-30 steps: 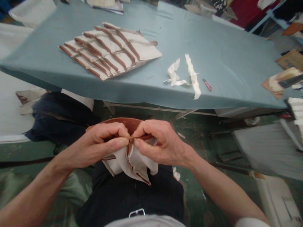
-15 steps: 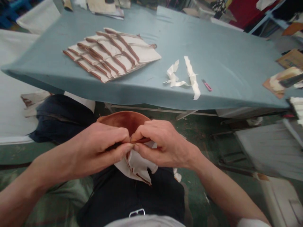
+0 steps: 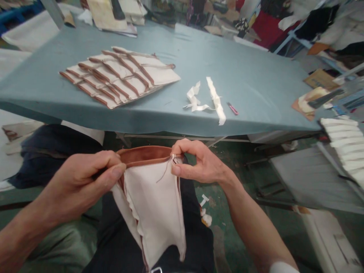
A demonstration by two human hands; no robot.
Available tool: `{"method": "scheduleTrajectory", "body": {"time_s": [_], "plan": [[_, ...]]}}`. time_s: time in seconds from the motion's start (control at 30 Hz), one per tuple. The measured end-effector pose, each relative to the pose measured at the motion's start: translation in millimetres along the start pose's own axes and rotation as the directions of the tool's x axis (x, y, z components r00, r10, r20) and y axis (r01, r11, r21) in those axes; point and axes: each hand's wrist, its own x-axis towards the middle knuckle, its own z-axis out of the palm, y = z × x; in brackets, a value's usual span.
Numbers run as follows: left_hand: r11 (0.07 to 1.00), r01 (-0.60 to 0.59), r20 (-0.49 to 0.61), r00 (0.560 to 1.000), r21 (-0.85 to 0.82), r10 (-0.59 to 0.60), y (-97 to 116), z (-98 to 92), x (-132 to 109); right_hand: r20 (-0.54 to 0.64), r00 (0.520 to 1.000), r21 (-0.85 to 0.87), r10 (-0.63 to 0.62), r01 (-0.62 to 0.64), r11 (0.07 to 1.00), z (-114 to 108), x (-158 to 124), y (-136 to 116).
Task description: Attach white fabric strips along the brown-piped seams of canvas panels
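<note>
Between my hands hangs a cream and brown sewn pouch-like piece point(image 3: 153, 201), above my lap. Its brown-edged mouth faces up and shows a brown inside. My left hand point(image 3: 95, 172) pinches the rim at the left corner, thumb in front. At the right corner, my right hand point(image 3: 197, 161) grips the rim between thumb and forefinger. A loose dark thread point(image 3: 162, 172) dangles from the rim near my right thumb. The lower end of the piece hangs down over my dark clothing, with uneven, open-looking edges.
On the blue-covered table point(image 3: 136, 121) lies an overlapping stack of similar cream and brown pieces point(image 3: 119, 77). Right of it are curled white strips point(image 3: 216, 100) and a small pink-handled tool point(image 3: 233, 109). Dark cloth point(image 3: 57, 151) lies at the left, below the table edge.
My hands have moved apart from the middle of the rim to its two corners. The piece is now spread wide, its cream front turned into view. The head view has shifted slightly right.
</note>
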Motion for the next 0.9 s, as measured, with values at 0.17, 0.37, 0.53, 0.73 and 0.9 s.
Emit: {"method": "scheduleTrajectory", "body": {"time_s": [0.17, 0.37, 0.53, 0.73, 0.9], "plan": [[0.999, -0.004, 0.061, 0.998, 0.044, 0.001, -21, -0.4, 8, 0.008, 0.998, -0.008, -0.066, 0.066, 0.998, -2, -1, -11], [0.962, -0.17, 0.228, 0.949, -0.214, 0.218, -29, 0.4, 28, 0.042, 0.982, -0.17, -0.184, 0.189, 0.967, 0, 5, -25], [0.906, -0.223, 0.219, 0.924, -0.359, 0.314, -9, 6.0, 46, 0.111, 0.976, -0.251, -0.19, 0.212, 0.944, 0, 19, -35], [0.894, -0.072, 0.293, 0.931, -0.441, 0.22, -1, 11.6, 48, 0.194, 0.979, -0.1, 0.057, -0.038, 0.994, 0, 27, -22], [0.826, 0.14, 0.351, 0.933, -0.546, 0.074, -6, 18.2, 44, 0.245, 0.956, 0.216, 0.162, -0.217, 0.952, 14, 29, -6]]}}
